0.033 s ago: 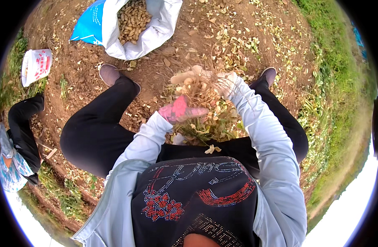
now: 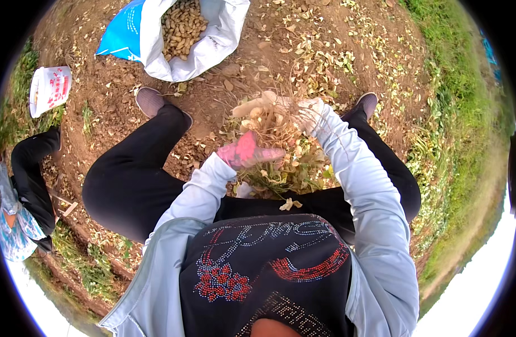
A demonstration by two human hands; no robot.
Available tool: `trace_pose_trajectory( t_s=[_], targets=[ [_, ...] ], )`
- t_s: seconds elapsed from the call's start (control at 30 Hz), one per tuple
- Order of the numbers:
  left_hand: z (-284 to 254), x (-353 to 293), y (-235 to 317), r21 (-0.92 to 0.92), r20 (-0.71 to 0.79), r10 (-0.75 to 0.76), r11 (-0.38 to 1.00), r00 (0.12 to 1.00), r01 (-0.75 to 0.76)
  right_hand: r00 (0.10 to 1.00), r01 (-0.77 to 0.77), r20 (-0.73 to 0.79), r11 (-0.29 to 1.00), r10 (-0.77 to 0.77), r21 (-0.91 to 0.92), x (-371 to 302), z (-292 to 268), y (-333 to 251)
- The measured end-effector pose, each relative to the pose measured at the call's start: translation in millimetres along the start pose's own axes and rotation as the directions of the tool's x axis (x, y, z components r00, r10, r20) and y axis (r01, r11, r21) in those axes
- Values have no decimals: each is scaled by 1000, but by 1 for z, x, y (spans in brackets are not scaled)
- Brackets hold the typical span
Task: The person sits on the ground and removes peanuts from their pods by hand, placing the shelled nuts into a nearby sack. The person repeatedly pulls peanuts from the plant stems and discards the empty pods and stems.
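A bunch of peanut plants hangs between my hands, its thin roots tangled and pale pods clustered among them. My right hand, in a cream glove, holds the bunch from the right; its long pale fingers reach left behind the pods, partly covered by roots. On the near left side, my left hand wears a pink glove. Its fingers stretch out to the right along the lower edge of the roots, with the thumb raised apart from them. Leafy stems show below the hands, just in front of my lap.
A white and blue woven sack with peanuts inside stands open beyond my left foot. Farther left is a white bucket with red print. Another person sits at the far left. Dry leaves cover the soil; grass borders the right.
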State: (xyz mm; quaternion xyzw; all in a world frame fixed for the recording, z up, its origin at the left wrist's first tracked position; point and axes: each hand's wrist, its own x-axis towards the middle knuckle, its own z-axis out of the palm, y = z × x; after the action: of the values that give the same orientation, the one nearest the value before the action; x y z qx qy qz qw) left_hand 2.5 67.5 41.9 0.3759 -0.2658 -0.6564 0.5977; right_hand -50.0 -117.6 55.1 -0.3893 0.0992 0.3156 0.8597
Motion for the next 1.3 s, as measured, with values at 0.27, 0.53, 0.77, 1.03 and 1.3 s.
trace_pose_trajectory(
  t_s=[0.27, 0.53, 0.77, 1.03, 1.3],
  targets=[
    [-16, 3, -24, -34, -8, -35, 999, 999, 35, 801, 516, 407, 160, -440, -842, 4, 0, -6],
    [-18, 0, -9, 189, -261, -57, 976, 964, 109, 778, 121, 201, -172, -595, -978, 4, 5, 12],
    [1, 16, -40, 329, -501, 202, 944, 841, -30, 630, -46, -310, 364, -712, -930, 43, -47, 59],
    [-10, 7, -40, 227, -573, 73, 971, 816, 72, 683, -611, -568, 66, -459, -789, 26, -14, 24],
    [-10, -5, -21, 207, -606, 20, 969, 795, 133, 578, 379, -807, 916, -125, 129, 82, -90, 10]
  ],
)
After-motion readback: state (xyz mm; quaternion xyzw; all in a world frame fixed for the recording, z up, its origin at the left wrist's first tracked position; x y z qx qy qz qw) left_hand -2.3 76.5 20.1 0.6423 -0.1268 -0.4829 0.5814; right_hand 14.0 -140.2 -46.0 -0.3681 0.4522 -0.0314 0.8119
